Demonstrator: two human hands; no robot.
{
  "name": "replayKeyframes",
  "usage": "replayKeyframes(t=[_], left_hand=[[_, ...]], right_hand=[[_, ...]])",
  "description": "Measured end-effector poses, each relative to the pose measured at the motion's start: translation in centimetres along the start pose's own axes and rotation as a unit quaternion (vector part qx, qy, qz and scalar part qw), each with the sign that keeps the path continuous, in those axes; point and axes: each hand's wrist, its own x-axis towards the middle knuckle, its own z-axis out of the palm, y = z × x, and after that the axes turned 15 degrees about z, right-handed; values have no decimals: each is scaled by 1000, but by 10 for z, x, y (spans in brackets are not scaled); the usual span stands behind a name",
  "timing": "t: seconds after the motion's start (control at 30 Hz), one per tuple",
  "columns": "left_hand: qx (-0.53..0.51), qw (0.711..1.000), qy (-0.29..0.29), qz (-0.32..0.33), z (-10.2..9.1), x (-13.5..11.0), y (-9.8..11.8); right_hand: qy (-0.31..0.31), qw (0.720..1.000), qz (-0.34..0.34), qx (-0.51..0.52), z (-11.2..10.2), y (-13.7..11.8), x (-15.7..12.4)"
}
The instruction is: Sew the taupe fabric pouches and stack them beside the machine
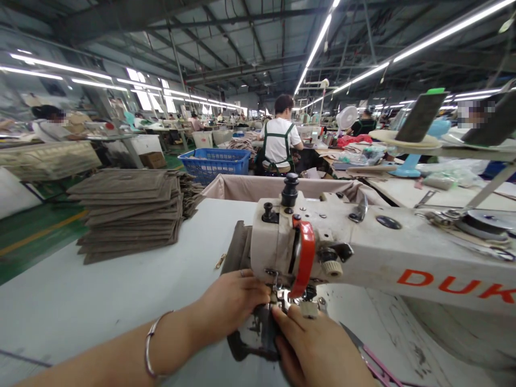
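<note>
A white sewing machine (pixel 363 252) with a red guard (pixel 305 257) stands on the white table (pixel 100 301). A dark brown fabric piece (pixel 237 250) lies under its needle and runs back behind the head. My left hand (pixel 229 303), a silver bangle on its wrist, rests with fingers curled on the dark fabric left of the needle. My right hand (pixel 318 349) presses the fabric just in front of the presser foot (pixel 282 295), fingers together.
A tall stack of brown fabric pieces (pixel 129 212) sits at the table's left back. A cloth bin (pixel 282 188) and a blue basket (pixel 215 164) lie behind. Pink-handled scissors (pixel 373 360) lie to the right. A person in a green apron (pixel 279 141) works farther back.
</note>
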Motion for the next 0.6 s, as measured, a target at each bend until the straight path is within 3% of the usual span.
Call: replayKeyframes(t=[0.43,0.6], left_hand=[[34,998,-17,-56,-1,9,-6],[48,992,-30,-111,-15,3,6]], right_hand=[[-4,999,14,36,-1,-2,0],[-17,997,14,80,-12,-3,-2]])
